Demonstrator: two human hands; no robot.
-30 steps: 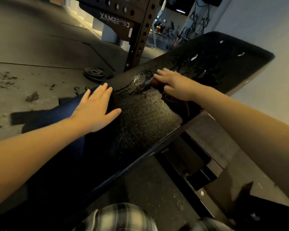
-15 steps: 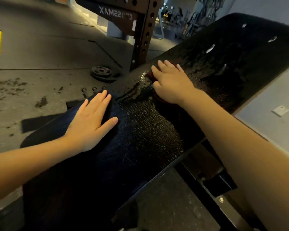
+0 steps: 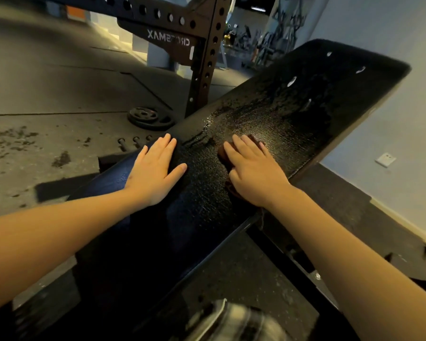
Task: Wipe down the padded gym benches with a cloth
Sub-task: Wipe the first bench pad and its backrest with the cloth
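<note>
Cloth: dark reddish-brown, bunched, mostly hidden under the right hand. Only its edges show, beside the fingers and under the thumb. It lies on the bench pad, about mid-length and nearer the pad's right long edge.

Right hand: palm down on the cloth, fingers straight and together, pressing rather than clenching.

Left hand: flat and released, holding nothing. The palm rests on the pad at its left long edge, fingertips reaching that edge, thumb spread toward the middle.

Bench pad: black, textured, tilted up toward its far end. It has a glossy, wet-looking patch with streaks just beyond both hands, and a few small pale marks near the far end.

Bench frame: dark metal, under the pad's right edge.

Rack upright: perforated steel, beyond the pad's left edge, with a lettered crossbeam.

Weight plates: stacked flat on the floor beside the upright's foot.

Wall socket: white, low on the pale wall past the pad's right edge.

Plaid fabric: blurred, at the bottom of the view.
</note>
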